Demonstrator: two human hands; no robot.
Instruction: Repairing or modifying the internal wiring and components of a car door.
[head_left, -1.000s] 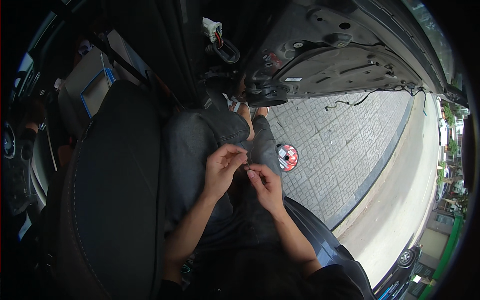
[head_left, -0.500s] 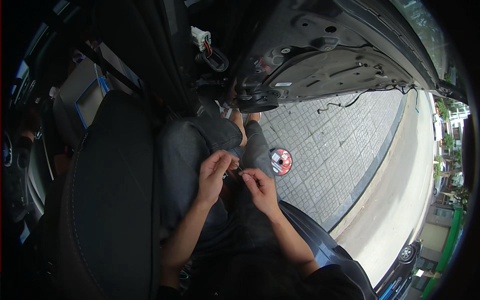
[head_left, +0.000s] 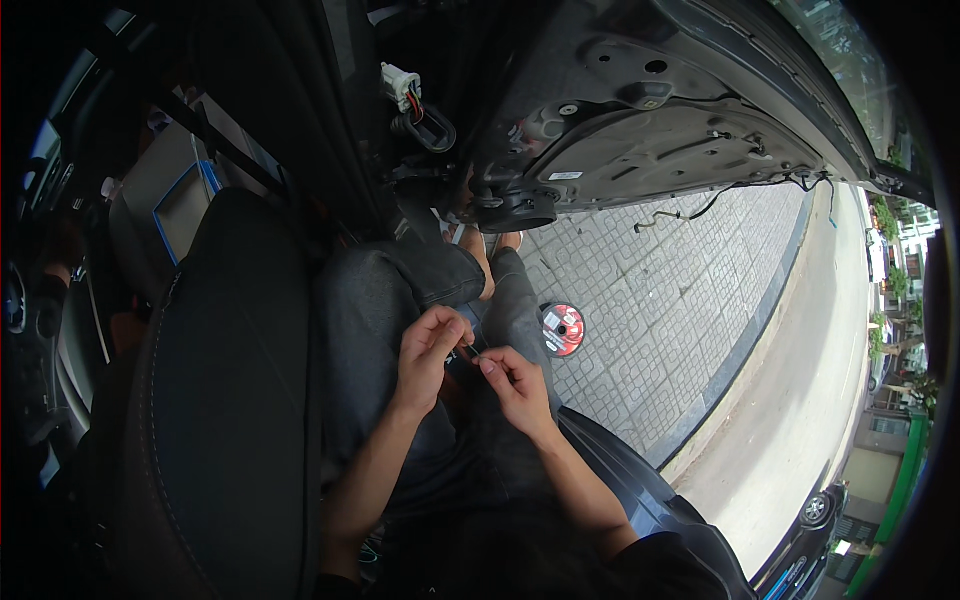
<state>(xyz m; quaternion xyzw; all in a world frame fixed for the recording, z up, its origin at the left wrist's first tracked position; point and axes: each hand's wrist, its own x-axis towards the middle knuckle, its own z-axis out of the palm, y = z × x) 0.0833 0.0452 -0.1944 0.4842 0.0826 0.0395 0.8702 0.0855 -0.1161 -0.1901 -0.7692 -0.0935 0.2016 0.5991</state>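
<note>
- Site: a car interior gives onto grey patterned paving (head_left: 680, 270), with a pale road (head_left: 770, 420) beyond the kerb.
- A swung-out car door (head_left: 640, 150) shows bare metal on its inner face; a dark wire (head_left: 705, 208) hangs loose at its lower edge.
- Left hand (head_left: 430, 355): thumb and fingers drawn into a narrow pinch, apparently on one end of a thin strand (head_left: 467, 350); material too small to tell.
- Right hand (head_left: 518, 388): likewise narrowed, thumb against forefinger, apparently at the strand's other end.
- Strand location: in the short gap between both sets of fingertips, above the lap. From the left hand it lies down and rightward, its long axis slanting toward the right hand. Neither hand is clearly nearer.
- A red-and-white-faced disc (head_left: 562, 330) rests on the paving, just beside the right trouser leg (head_left: 512, 300).
- A dark seat (head_left: 235, 400) stands left of the person.
</note>
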